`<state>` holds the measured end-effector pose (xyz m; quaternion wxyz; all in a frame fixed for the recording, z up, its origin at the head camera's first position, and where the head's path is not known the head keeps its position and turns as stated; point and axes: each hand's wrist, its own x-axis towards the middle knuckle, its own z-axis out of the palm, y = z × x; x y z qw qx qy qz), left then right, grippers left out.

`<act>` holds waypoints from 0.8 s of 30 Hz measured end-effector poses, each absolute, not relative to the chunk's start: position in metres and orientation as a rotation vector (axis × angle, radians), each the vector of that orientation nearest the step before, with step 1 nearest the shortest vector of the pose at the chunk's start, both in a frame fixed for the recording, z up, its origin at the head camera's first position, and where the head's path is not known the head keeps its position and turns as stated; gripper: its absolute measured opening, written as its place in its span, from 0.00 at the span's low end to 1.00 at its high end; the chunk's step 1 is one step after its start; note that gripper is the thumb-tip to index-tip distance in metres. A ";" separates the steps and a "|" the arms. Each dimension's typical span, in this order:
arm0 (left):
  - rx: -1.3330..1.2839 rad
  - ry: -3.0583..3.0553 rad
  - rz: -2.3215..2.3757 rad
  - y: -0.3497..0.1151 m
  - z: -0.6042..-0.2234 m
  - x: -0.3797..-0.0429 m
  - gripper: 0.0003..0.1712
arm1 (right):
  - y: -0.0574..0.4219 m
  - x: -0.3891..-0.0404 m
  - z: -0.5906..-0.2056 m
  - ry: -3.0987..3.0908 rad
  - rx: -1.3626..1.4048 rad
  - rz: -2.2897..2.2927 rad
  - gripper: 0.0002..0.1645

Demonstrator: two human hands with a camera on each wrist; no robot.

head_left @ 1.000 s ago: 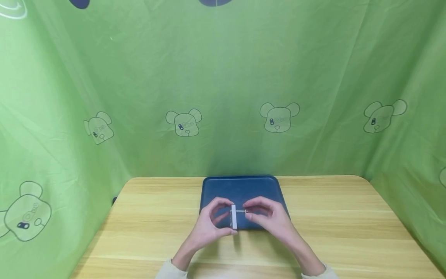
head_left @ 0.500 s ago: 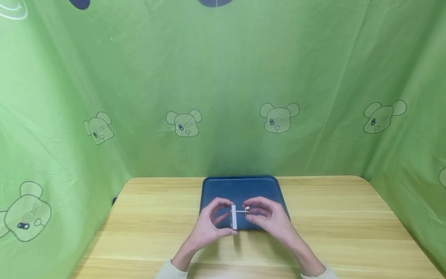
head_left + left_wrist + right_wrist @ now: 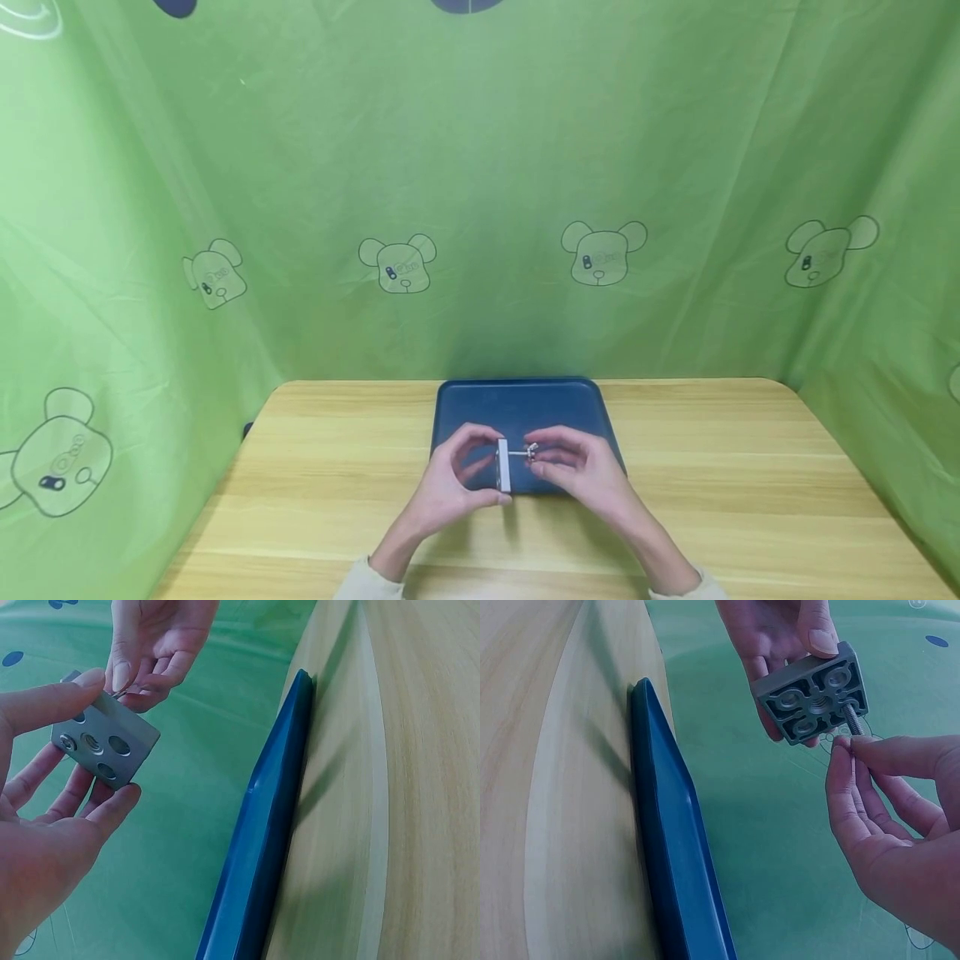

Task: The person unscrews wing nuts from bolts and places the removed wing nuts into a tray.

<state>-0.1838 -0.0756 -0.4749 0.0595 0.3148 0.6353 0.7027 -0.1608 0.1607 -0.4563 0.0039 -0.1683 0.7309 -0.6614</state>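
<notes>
In the head view my left hand (image 3: pixel 446 479) grips a square grey metal block (image 3: pixel 503 465) by its opposite edges, thumb below and fingers above. Round holes and a screw head show on one face of the block (image 3: pixel 106 739); its other face is ribbed, as the right wrist view shows. From a corner hole a threaded screw (image 3: pixel 853 718) sticks out toward my right hand (image 3: pixel 581 462). Thumb and forefinger of that hand close about the screw's free end, where a small shiny piece like a wing nut (image 3: pixel 532 451) sits, partly hidden by the fingertips.
Behind and beneath the hands a dark blue tray (image 3: pixel 517 404) lies on the wood-grain table (image 3: pixel 360 417). Green cloth (image 3: pixel 495 167) printed with bear heads hangs around the table's back and sides.
The wing nut has turned between my right fingertips, its wings now showing at a different angle. The left hand and the block stay nearly still.
</notes>
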 end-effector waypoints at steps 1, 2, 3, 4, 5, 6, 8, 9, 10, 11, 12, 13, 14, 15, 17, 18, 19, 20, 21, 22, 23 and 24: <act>0.958 1.921 2.129 -0.076 -0.475 -0.184 0.40 | 0.161 -0.161 -0.456 2.290 -0.532 -2.073 0.22; 0.960 1.920 2.129 -0.076 -0.475 -0.184 0.40 | 0.161 -0.161 -0.456 2.286 -0.537 -2.076 0.22; 0.962 1.917 2.131 -0.076 -0.476 -0.184 0.40 | 0.161 -0.161 -0.456 2.287 -0.543 -2.077 0.21; 0.964 1.914 2.131 -0.076 -0.476 -0.184 0.40 | 0.161 -0.161 -0.456 2.285 -0.548 -2.079 0.21; 0.963 1.908 2.132 -0.075 -0.476 -0.184 0.40 | 0.161 -0.161 -0.457 2.283 -0.554 -2.083 0.21; 0.964 1.903 2.133 -0.075 -0.476 -0.184 0.40 | 0.161 -0.161 -0.457 2.286 -0.556 -2.083 0.20; 0.964 1.893 2.135 -0.075 -0.476 -0.184 0.40 | 0.161 -0.161 -0.457 2.293 -0.555 -2.087 0.19; 0.964 1.892 2.136 -0.075 -0.476 -0.184 0.40 | 0.161 -0.161 -0.457 2.298 -0.554 -2.088 0.19; 0.962 1.894 2.135 -0.075 -0.476 -0.184 0.40 | 0.161 -0.161 -0.456 2.299 -0.554 -2.093 0.18; 0.959 1.896 2.136 -0.075 -0.476 -0.184 0.40 | 0.161 -0.161 -0.456 2.302 -0.558 -2.096 0.17; 0.957 1.901 2.134 -0.075 -0.476 -0.184 0.40 | 0.161 -0.161 -0.456 2.308 -0.566 -2.098 0.16; 0.954 1.905 2.132 -0.075 -0.476 -0.184 0.40 | 0.161 -0.161 -0.456 2.310 -0.575 -2.101 0.15; 0.950 1.910 2.130 -0.076 -0.476 -0.184 0.40 | 0.161 -0.161 -0.456 2.317 -0.588 -2.100 0.14; 0.948 1.914 2.128 -0.075 -0.476 -0.184 0.40 | 0.161 -0.161 -0.456 2.320 -0.591 -2.102 0.13; 0.949 1.915 2.127 -0.075 -0.476 -0.184 0.39 | 0.161 -0.161 -0.456 2.325 -0.597 -2.105 0.11; 0.949 1.914 2.127 -0.075 -0.476 -0.184 0.39 | 0.161 -0.161 -0.457 2.329 -0.606 -2.105 0.10; 0.951 1.911 2.128 -0.075 -0.476 -0.184 0.39 | 0.161 -0.161 -0.457 2.329 -0.611 -2.108 0.10; 0.956 1.907 2.129 -0.075 -0.476 -0.184 0.39 | 0.161 -0.161 -0.457 2.333 -0.616 -2.108 0.10; 0.960 1.903 2.131 -0.075 -0.476 -0.184 0.39 | 0.161 -0.161 -0.457 2.332 -0.621 -2.112 0.10; 0.963 1.900 2.132 -0.075 -0.476 -0.183 0.39 | 0.162 -0.161 -0.457 2.332 -0.633 -2.113 0.10; 0.969 1.896 2.134 -0.075 -0.476 -0.183 0.39 | 0.162 -0.161 -0.457 2.332 -0.644 -2.113 0.10; 0.973 1.892 2.135 -0.075 -0.477 -0.183 0.39 | 0.162 -0.161 -0.457 2.334 -0.656 -2.110 0.10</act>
